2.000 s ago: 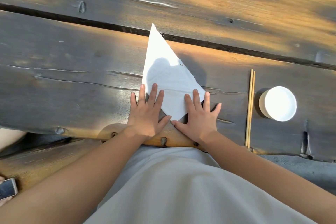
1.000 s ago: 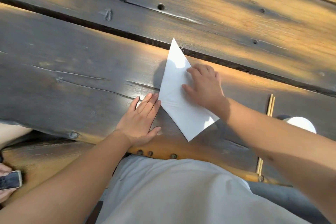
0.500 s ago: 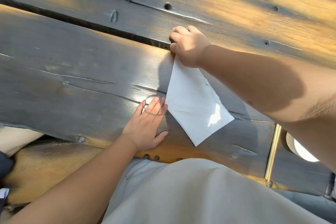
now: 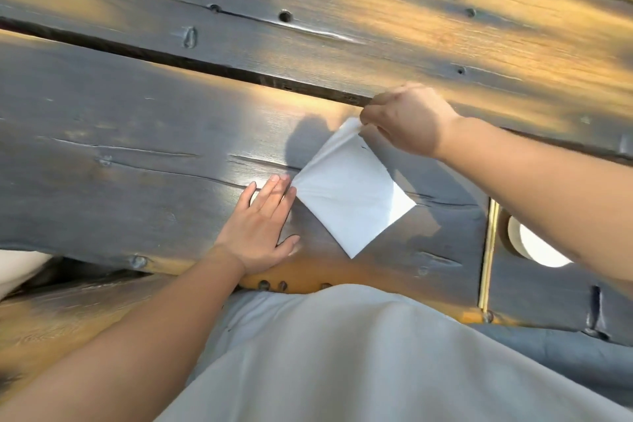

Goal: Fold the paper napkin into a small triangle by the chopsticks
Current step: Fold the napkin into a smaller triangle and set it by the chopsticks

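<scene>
A white paper napkin (image 4: 346,197), folded into a triangle, lies on the dark wooden table (image 4: 137,154) in front of me. My right hand (image 4: 407,118) pinches the napkin's far tip and holds it lifted and curled toward me. My left hand (image 4: 262,226) lies flat on the table, its fingertips touching the napkin's left corner. A pair of light wooden chopsticks (image 4: 488,250) lies to the right, running away from me, partly hidden under my right forearm.
A small white round dish (image 4: 537,248) sits just right of the chopsticks, half covered by my forearm. A dark gap (image 4: 171,56) between planks crosses the table beyond the napkin. The table's near edge (image 4: 308,279) is by my lap.
My right hand took hold of the napkin's far tip and has pulled it up and back toward me, so the napkin looks shorter. My left hand has stayed at the left corner.
</scene>
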